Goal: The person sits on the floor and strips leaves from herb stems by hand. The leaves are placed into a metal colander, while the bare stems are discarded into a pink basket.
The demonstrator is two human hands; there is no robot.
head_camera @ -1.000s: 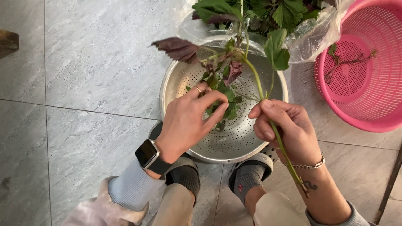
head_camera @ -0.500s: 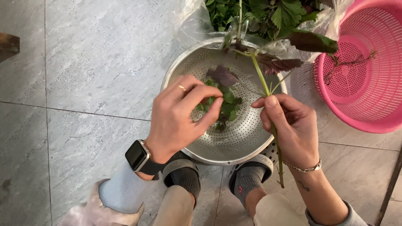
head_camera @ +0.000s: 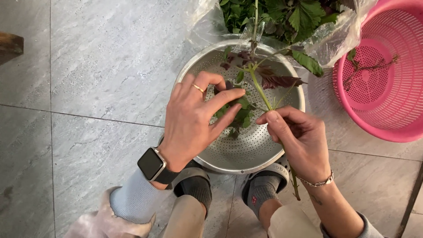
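At the far upper left of the frame, one dark brown wooden block [head_camera: 9,46] pokes in over the grey stone tile floor [head_camera: 88,88]. Lower down, left of the middle, one black square smartwatch [head_camera: 152,164] sits on the wrist of the left hand [head_camera: 198,119]. This hand has one thin gold ring [head_camera: 198,88] on a finger. Its fingers are spread and bent, and the tips pinch at the small green leaves [head_camera: 238,112] lying in the one round silver metal colander [head_camera: 260,150] in the middle of the frame. Two grey slippers [head_camera: 264,176] peek out under the colander's lower rim.

Just to the right, the right hand [head_camera: 299,141] is curled shut around one long green stalk with purple leaves [head_camera: 257,86]. The stalk goes up from the fist over the colander, and its lower end sticks out below the wrist. The two hands are near each other, with the stalk between them. One thin silver bracelet [head_camera: 315,181] is on the right wrist.

At the top, one clear plastic bag of green leafy herbs [head_camera: 291,17] lies open. At the upper right sits one pink plastic basket [head_camera: 383,75] with one bare twig [head_camera: 370,68] in it.
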